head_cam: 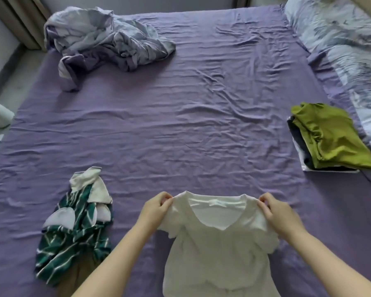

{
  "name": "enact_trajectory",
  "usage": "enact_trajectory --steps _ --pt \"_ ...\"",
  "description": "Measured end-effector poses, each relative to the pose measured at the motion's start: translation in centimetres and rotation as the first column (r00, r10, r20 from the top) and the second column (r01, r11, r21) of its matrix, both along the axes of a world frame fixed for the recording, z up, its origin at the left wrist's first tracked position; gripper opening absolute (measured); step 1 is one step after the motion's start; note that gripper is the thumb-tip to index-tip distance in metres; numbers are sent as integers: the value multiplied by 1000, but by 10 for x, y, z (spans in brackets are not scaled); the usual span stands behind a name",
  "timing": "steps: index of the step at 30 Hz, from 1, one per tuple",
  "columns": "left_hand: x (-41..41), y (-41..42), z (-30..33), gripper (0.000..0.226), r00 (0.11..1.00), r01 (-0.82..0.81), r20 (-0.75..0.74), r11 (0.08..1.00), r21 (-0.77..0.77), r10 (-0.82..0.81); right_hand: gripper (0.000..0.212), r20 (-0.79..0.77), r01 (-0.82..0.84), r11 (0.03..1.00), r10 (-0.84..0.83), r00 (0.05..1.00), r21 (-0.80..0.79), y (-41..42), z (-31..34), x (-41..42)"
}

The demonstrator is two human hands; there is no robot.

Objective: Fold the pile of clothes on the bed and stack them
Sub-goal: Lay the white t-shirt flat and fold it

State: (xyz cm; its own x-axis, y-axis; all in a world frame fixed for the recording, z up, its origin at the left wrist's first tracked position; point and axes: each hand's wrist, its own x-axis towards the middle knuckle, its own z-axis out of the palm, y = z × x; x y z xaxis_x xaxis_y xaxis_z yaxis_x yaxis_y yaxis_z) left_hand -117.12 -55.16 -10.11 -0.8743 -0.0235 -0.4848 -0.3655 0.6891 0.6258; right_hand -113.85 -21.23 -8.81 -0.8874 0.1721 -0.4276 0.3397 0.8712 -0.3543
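Note:
A white V-neck T-shirt hangs spread in front of me over the near edge of the bed. My left hand pinches its left shoulder and my right hand pinches its right shoulder, holding the collar up. To the left lies an unfolded heap: a green and white striped garment on top of a tan piece. At the right stands a stack of folded clothes with an olive-green garment on top and dark and white pieces under it.
The bed has a wrinkled purple sheet. A crumpled pale blue duvet lies at the far left. Patterned pillows run along the right side. The floor and a curtain show past the left edge.

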Motion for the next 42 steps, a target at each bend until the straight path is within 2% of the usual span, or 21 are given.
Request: enact_trajectory --steps 6,10,16,18,20,21,22,24,26,27,31,33,36,37,38,40,41,42 --pt "-43 15 -35 15 998 -37 -60 997 -74 33 13 -125 150 981 -165 978 -120 2 -44 -47" --pt "-86 22 -54 19 982 -69 -184 985 -157 39 15 -164 100 983 -126 979 -155 7 -68 -99" --pt "-166 24 -62 22 965 -121 -257 957 -264 51 15 -274 67 976 -124 954 -208 13 -75 -192" --pt "-187 22 -63 24 973 -111 -232 912 -394 18 14 -251 51 970 -111 962 -236 13 -79 -217" --pt "-200 26 -68 26 987 -33 -150 819 -573 -65 22 -151 26 962 -69 986 -272 13 -91 -230" --pt "-203 32 -71 29 988 -9 -127 791 -612 -88 27 -103 48 950 -84 991 -309 16 -99 -232" --pt "-204 43 -75 32 986 3 -133 794 -608 -106 30 -63 93 932 -123 990 -349 21 -106 -231" --pt "-204 74 -84 32 962 52 -207 866 -497 -177 30 -16 166 918 -184 983 -359 37 -117 -219" --pt "-203 117 -93 28 919 196 -264 919 -342 -294 27 11 177 933 -183 983 -314 56 -126 -198" --pt "-203 140 -97 27 891 280 -278 916 -288 -360 26 18 176 938 -179 984 -298 63 -127 -185" --pt "-208 223 -108 30 774 541 -273 821 -181 -571 27 62 112 970 -100 993 -217 73 -131 -138" --pt "-212 253 -111 32 692 649 -222 727 -224 -687 23 123 162 952 -134 983 -260 72 -133 -127" --pt "-221 277 -111 34 547 764 -28 513 -393 -836 13 158 264 870 -216 963 -416 81 -131 -126" --pt "-224 280 -109 34 510 781 34 446 -436 -860 18 176 310 796 -256 951 -520 86 -129 -127" --pt "-228 282 -107 34 482 797 88 395 -458 -871 21 217 371 675 -305 927 -637 91 -124 -129" --pt "-237 284 -101 27 473 831 158 379 -407 -867 22 345 473 399 -351 870 -786 100 -116 -132" --pt "-241 285 -98 23 496 839 163 422 -343 -853 22 400 501 313 -334 854 -807 103 -115 -134" --pt "-244 285 -96 19 537 829 147 487 -274 -831 22 432 514 288 -305 849 -808 106 -114 -135"
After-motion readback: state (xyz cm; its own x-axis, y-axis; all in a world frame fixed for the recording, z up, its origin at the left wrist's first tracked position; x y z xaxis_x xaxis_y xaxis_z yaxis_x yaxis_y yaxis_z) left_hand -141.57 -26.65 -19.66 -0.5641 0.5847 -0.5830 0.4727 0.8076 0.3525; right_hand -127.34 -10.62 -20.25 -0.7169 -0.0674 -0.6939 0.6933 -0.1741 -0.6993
